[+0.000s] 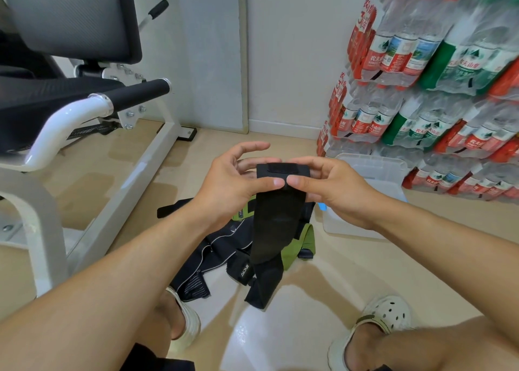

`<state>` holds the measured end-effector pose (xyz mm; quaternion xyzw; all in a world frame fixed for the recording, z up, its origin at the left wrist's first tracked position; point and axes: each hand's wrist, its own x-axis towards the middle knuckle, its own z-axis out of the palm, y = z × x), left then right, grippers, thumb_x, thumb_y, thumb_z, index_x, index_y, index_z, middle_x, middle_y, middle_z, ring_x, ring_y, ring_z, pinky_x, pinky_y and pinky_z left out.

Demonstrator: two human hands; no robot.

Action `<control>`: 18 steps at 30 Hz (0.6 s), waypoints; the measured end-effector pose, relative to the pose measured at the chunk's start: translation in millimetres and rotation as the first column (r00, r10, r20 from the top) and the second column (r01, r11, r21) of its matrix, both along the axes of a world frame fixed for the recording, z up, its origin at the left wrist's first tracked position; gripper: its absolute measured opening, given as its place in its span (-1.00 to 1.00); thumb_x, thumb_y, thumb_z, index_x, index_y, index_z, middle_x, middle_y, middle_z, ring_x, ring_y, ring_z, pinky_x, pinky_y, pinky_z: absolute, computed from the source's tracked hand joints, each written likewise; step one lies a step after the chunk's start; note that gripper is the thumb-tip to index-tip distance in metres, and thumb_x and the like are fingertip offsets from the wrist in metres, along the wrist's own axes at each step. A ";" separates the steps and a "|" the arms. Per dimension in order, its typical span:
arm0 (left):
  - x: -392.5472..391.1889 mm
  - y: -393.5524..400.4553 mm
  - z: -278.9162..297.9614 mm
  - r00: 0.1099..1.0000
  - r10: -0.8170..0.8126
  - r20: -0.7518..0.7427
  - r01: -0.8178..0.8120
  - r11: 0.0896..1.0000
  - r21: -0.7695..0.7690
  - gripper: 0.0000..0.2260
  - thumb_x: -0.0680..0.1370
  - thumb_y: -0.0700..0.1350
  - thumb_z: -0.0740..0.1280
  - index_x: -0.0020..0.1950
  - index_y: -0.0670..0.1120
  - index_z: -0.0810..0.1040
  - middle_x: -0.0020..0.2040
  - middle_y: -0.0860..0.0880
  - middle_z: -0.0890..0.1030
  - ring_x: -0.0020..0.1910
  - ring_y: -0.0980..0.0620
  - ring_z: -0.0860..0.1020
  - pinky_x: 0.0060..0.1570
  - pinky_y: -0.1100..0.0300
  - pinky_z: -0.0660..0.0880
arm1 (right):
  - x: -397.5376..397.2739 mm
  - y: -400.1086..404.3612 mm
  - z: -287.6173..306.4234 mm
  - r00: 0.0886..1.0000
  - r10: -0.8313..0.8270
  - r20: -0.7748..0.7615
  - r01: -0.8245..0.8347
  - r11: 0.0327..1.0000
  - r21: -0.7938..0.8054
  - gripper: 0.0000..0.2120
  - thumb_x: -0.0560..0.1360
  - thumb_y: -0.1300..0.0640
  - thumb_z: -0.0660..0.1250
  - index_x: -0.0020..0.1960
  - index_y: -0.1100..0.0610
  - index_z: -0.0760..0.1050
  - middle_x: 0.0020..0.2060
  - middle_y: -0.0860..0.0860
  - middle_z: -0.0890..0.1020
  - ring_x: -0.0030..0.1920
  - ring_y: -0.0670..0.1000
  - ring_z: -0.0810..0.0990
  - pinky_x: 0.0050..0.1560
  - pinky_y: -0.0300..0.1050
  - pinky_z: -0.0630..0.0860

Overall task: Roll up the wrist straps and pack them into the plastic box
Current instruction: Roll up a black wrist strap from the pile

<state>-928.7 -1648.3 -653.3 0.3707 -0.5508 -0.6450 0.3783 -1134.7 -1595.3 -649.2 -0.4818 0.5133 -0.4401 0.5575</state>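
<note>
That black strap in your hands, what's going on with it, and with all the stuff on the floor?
A person is holding a black wrist strap at its top end, both thumbs pinching it: the left hand on one side, the right hand on the other. Most of the strap hangs down unrolled. More straps, black and green, lie in a pile on the floor beneath. The clear plastic box sits open on the floor beside the right hand, in front of stacked water bottles.

Bare forearms, no sleeves; cream perforated clogs with olive heel straps below the fingers; dark shorts.
</note>
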 end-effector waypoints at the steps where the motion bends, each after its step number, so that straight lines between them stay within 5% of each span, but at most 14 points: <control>1: -0.3 0.0 -1.3 1.000 -0.002 0.007 0.002 1.000 -0.008 -0.41 0.37 -0.42 0.55 0.32 -0.05 0.54 0.11 -0.07 0.73 0.05 -0.09 0.73 0.00 0.05 0.67 | 0.3 0.5 0.2 1.000 0.016 0.008 -0.016 1.000 0.017 -0.52 0.38 0.09 0.50 0.28 0.12 0.58 0.11 0.07 0.74 0.13 0.06 0.72 0.08 -0.03 0.68; 10: -1.6 1.9 -2.3 0.999 -0.035 0.015 0.034 0.998 0.048 -0.42 0.31 -0.20 0.58 0.31 -0.07 0.54 0.05 -0.16 0.74 0.04 -0.20 0.72 0.02 -0.17 0.67 | 4.2 2.6 -0.4 0.992 -0.104 -0.073 0.095 0.989 -0.115 -0.67 0.41 0.22 0.54 0.15 0.05 0.62 0.04 0.02 0.73 0.04 0.05 0.74 -0.10 -0.05 0.69; 14: -3.3 6.6 1.7 0.997 -0.069 0.018 0.067 0.992 0.103 -0.54 0.35 -0.11 0.54 0.22 -0.14 0.57 0.05 -0.18 0.74 0.03 -0.17 0.72 -0.02 -0.08 0.68 | 7.0 1.2 -0.9 0.982 -0.161 -0.094 0.139 0.969 -0.205 -0.71 0.43 0.26 0.55 0.10 0.06 0.60 0.06 0.09 0.69 0.01 0.08 0.74 -0.15 0.01 0.68; 18: -4.6 8.5 7.1 0.996 -0.085 0.041 0.077 0.983 0.164 -0.41 0.40 0.14 0.48 0.27 -0.23 0.56 0.00 -0.12 0.72 -0.07 -0.08 0.71 -0.19 0.05 0.62 | 11.6 0.4 -0.8 0.979 -0.189 -0.074 0.163 0.950 -0.267 -0.71 0.42 0.37 0.54 -0.02 0.04 0.59 -0.07 0.02 0.71 -0.07 0.02 0.73 -0.19 -0.11 0.65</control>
